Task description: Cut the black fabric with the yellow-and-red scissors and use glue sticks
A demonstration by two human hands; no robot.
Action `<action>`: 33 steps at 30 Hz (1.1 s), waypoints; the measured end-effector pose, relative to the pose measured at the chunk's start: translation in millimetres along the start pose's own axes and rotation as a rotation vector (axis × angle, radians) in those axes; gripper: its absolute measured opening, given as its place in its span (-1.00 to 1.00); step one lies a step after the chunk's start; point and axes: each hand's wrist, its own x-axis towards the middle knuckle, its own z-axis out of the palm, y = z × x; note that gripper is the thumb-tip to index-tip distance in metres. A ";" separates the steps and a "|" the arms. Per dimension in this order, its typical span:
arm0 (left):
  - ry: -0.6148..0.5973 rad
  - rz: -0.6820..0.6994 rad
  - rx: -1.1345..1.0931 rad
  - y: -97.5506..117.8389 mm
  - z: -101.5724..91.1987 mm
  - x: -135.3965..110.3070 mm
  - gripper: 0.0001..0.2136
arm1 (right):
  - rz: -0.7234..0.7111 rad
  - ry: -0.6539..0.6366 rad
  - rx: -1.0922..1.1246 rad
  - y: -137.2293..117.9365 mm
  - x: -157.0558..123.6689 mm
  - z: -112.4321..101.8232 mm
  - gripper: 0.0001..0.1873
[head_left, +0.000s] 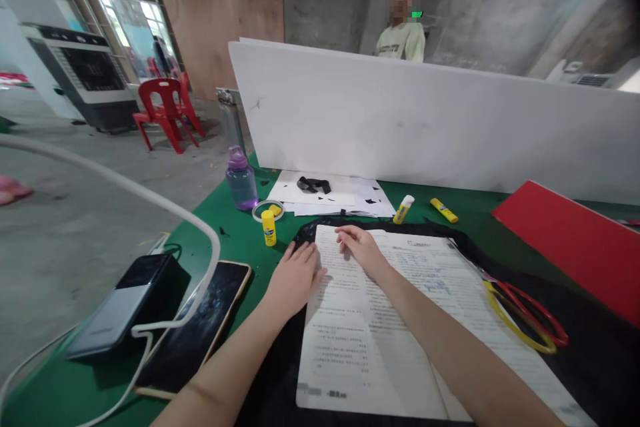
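The booklet (337, 347) is overlapped by the spread left hand (295, 277) and curled right hand (365, 251) (pinch unclear) on a table (241, 233), chairs (161, 85) beyond.

Just one head-worn cam, facing forward and down over the green bench (250, 237), pretty close to the printed pages (340, 327), wide enough to catch the wall (325, 7) behind the white board (425, 120).

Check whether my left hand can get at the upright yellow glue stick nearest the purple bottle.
Likely yes: your left hand is close by, and nothing seems to stand between it and the glue stick on the green tabletop.
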 end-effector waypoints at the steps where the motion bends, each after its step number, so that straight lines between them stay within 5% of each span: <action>1: 0.030 -0.067 0.044 -2.0 0.6 -0.4 -0.60 | 0.015 0.057 0.002 1.1 1.4 0.7 -0.67; 7: 0.097 -0.216 0.166 -10.0 2.4 -3.2 -0.60 | -0.027 0.307 -0.242 7.2 7.0 -7.0 -0.75; 16: 0.108 -0.247 0.174 -13.1 4.2 -4.1 -0.59 | -0.146 0.172 -1.019 5.5 18.7 -40.3 -0.62; 25: 0.216 -0.151 0.103 -9.7 -2.0 1.0 -0.64 | -0.245 0.174 -1.123 23.7 15.0 -37.5 -0.51; 29: 0.132 0.047 -0.018 -6.8 -0.6 2.0 -0.65 | -0.241 0.148 -1.121 20.5 15.2 -39.6 -0.48; 33: 0.047 0.091 -0.056 -7.9 5.2 0.6 -0.63 | -0.220 0.122 -1.123 18.2 17.2 -42.6 -0.47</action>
